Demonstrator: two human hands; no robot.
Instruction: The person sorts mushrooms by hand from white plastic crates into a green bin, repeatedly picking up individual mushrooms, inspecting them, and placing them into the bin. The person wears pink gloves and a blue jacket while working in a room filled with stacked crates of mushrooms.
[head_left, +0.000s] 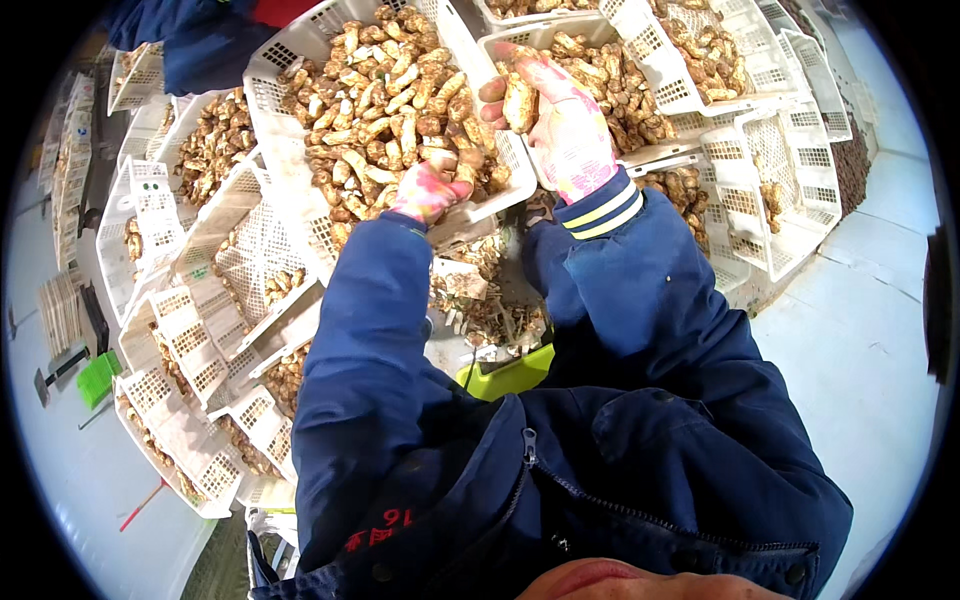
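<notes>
My right hand [572, 135], in a pink-and-white patterned glove, is closed around a thick brown-and-cream mushroom [519, 103]. It is raised over the near right corner of a large white crate [268, 100], which is heaped with similar mushrooms [385, 100]. My left hand [428, 192], gloved the same way, rests at the crate's near side against the pile. Its fingers are curled, and whatever they grip is hidden among the mushrooms.
White perforated crates [775, 190] with mushrooms surround me on both sides, some stacked and tilted. Scraps and trimmings [490, 300] lie below my hands, above a yellow-green container [510, 375]. At the left are a green object [98, 378] and a hammer-like tool [58, 372]. Dark blue clothing [210, 50] shows beyond the crates.
</notes>
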